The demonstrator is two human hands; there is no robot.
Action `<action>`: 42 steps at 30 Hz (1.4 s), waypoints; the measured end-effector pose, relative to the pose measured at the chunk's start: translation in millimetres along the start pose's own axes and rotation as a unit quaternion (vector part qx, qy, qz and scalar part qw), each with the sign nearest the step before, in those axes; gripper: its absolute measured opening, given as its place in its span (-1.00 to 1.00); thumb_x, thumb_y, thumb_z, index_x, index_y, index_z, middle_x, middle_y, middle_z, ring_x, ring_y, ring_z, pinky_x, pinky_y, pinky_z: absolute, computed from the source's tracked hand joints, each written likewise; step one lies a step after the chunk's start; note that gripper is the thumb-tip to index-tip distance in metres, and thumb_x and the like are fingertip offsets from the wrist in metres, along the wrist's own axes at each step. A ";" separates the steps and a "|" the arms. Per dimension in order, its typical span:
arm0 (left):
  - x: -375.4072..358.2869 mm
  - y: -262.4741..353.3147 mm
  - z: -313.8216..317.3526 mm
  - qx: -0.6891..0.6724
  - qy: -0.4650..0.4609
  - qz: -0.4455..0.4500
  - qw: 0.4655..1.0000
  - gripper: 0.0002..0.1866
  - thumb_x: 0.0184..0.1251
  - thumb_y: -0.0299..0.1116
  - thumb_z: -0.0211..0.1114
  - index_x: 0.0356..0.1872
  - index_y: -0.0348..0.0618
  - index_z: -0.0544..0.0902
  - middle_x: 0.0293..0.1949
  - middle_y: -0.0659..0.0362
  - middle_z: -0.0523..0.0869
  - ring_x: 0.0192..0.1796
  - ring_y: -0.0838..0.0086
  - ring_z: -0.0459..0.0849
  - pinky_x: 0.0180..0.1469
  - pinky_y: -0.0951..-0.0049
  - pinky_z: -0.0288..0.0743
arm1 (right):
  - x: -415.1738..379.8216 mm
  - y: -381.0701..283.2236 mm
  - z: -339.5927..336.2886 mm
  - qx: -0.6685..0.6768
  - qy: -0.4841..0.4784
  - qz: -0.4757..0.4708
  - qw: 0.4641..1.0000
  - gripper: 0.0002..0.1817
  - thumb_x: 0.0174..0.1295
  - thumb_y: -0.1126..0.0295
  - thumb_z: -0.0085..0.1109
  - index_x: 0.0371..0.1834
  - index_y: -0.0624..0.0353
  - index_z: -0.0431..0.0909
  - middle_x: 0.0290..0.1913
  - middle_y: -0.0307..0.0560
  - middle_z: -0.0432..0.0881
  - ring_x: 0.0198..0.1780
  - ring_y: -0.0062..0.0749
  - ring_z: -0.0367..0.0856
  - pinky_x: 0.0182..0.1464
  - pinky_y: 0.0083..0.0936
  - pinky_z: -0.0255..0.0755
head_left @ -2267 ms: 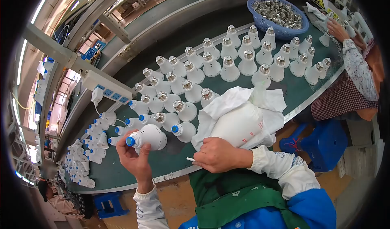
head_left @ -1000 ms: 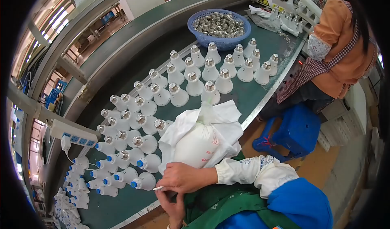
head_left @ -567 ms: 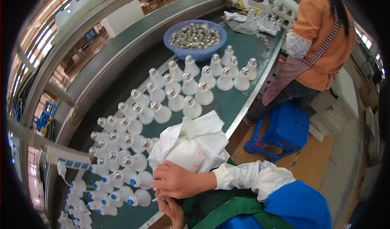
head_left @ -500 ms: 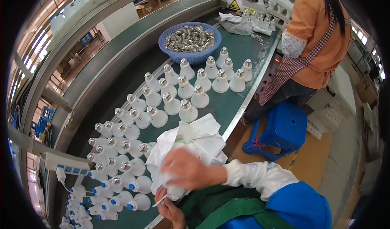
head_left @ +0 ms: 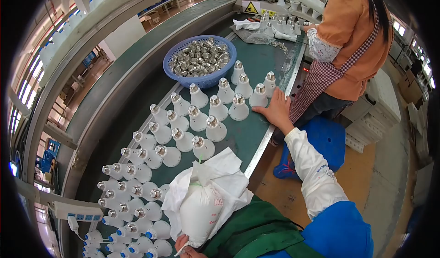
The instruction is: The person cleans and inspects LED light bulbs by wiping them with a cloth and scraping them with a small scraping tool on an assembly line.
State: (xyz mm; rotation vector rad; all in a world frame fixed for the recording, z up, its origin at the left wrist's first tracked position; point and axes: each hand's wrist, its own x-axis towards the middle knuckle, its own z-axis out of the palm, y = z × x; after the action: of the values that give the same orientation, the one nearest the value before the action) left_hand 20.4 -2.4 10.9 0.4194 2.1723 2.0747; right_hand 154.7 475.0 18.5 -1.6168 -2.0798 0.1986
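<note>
My right hand (head_left: 277, 109) reaches out over the belt's right edge with thumb and fingers apart. It lies against or right beside a white bulb with a silver screw cap (head_left: 259, 96), at the right end of the bulb rows. My left hand (head_left: 188, 252), low in the view and partly cut off, pinches a thin white strip (head_left: 182, 249). Just above it sits a full white plastic bag (head_left: 201, 212) with red print, resting in an opened white wrapper (head_left: 231, 164). What fills the bag is hidden.
Rows of white bulbs (head_left: 183, 140) stand on the green belt (head_left: 243, 136), some nearer ones blue-tipped. A blue basket (head_left: 201, 80) holds silver caps. A power strip (head_left: 78, 212) is at left. A person in orange (head_left: 343, 43) works at right near a blue stool (head_left: 327, 141).
My right hand has left the white bag and stretched forward to the bulbs at the right edge. My left hand stays low by the bag. The view has shifted slightly.
</note>
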 end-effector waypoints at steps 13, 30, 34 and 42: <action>-2.7 26.2 1.4 0.272 -0.080 0.103 0.953 -0.59 0.42 -0.26 -0.11 -0.09 -0.44 0.57 -0.01 -0.17 0.58 0.07 0.06 0.51 0.17 0.27 0.31 | 12.2 -4.2 2.5 0.189 0.076 -0.146 0.968 -0.11 -0.09 -0.08 0.35 0.26 0.23 0.27 0.19 0.06 0.36 0.25 -0.07 0.25 0.22 -0.08 0.03; 2.0 -3.7 -0.2 0.129 -0.044 0.168 0.976 -0.62 0.51 -0.24 -0.11 -0.19 -0.39 0.55 -0.09 -0.04 0.54 -0.01 0.24 0.50 0.13 0.27 0.29 | -3.0 -63.8 0.9 0.214 0.162 -0.155 0.951 -0.41 -0.06 0.07 0.38 -0.05 0.22 0.44 -0.04 0.06 0.47 0.03 -0.10 0.43 0.02 -0.20 0.21; 1.3 -6.5 -3.9 0.125 -0.055 0.162 0.977 -0.61 0.51 -0.21 -0.12 -0.18 -0.38 0.54 -0.08 -0.04 0.54 0.01 0.24 0.49 0.14 0.27 0.29 | -55.2 -94.1 -8.7 0.195 -0.020 -0.326 0.925 -0.36 -0.07 0.09 0.40 0.02 0.22 0.42 -0.03 0.07 0.45 -0.03 -0.01 0.43 0.04 -0.23 0.29; 0.9 1.0 1.7 0.139 -0.045 0.170 0.975 -0.56 0.51 -0.14 -0.09 -0.19 -0.40 0.55 -0.11 -0.04 0.56 0.00 0.23 0.50 0.12 0.27 0.29 | -43.8 -104.0 15.8 0.164 -0.049 -0.282 0.944 -0.47 -0.06 0.09 0.36 -0.13 0.24 0.49 -0.16 0.02 0.46 -0.09 -0.10 0.47 -0.10 -0.27 0.27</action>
State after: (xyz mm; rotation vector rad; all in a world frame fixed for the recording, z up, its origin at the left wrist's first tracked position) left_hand 20.2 -0.5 11.9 0.9574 2.4854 1.8487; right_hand 64.7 407.0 34.1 -0.7921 -2.3397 0.4039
